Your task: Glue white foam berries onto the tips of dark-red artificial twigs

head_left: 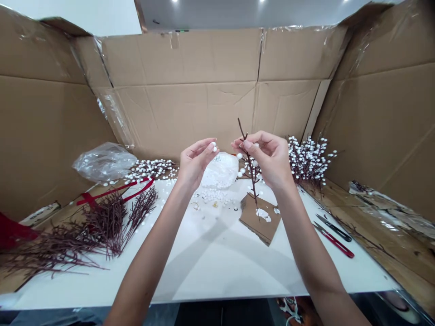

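Between the thumb and fingers of my left hand [197, 163] is a small white foam ball [214, 148]. My right hand [270, 156] pinches a thin brown artificial twig [253, 176], held nearly upright with its short side stubs showing. The twig's lower end reaches down over a piece of cardboard [260, 222] that carries a patch of white glue-like paste [263, 214]. The two hands are apart, raised over the table. Behind them lies a clear bag of white balls [220, 171], with many loose white balls [214, 195] scattered in front of it.
Bundles of bare brown twigs [105, 222] lie at left beside a red ribbon [136, 183] and a plastic bag [105, 162]. Finished white-berry branches [307, 160] stand at back right. Two thread snips [335, 237] lie at right. Cardboard walls [190, 104] enclose the white table [217, 267].
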Demonstrator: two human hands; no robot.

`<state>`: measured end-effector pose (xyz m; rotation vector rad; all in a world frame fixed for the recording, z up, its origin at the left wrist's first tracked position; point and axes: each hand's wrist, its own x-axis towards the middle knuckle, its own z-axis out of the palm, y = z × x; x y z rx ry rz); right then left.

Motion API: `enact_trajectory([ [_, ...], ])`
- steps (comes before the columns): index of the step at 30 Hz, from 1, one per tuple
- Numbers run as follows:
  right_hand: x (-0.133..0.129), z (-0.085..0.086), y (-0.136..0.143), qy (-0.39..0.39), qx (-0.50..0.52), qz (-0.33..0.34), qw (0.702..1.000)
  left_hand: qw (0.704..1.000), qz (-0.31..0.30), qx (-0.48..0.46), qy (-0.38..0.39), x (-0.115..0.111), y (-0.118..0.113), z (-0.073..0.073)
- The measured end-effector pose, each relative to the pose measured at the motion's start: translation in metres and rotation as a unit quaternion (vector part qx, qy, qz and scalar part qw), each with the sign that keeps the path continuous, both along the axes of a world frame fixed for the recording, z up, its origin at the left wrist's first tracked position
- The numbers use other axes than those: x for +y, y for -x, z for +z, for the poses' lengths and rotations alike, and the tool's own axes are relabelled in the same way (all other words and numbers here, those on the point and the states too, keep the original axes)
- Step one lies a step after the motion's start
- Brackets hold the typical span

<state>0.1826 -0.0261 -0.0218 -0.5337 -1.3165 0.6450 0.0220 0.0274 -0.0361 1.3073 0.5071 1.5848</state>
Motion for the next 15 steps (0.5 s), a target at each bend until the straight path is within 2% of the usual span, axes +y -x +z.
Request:
enact_trajectory([
  [2, -0.003, 0.001, 0.002, -0.013, -0.004, -0.015, 1.0, 0.997, -0.049, -0.062, 0.002, -0.008, -0.014, 0.011],
  [5, -0.005, 0.001, 0.003, -0.032, -0.024, -0.06, 0.997, 0.989, -0.092, -0.117, 0.003, -0.012, -0.03, 0.017],
  [8, -0.002, 0.0, 0.003, -0.045, -0.042, -0.101, 0.993, 0.984, -0.098, -0.149, 0.002, -0.013, -0.041, 0.018],
  [15, 0.006, -0.006, 0.005, -0.063, -0.068, -0.135, 0.987, 0.978, -0.096, -0.185, -0.007, -0.019, -0.052, 0.015],
])
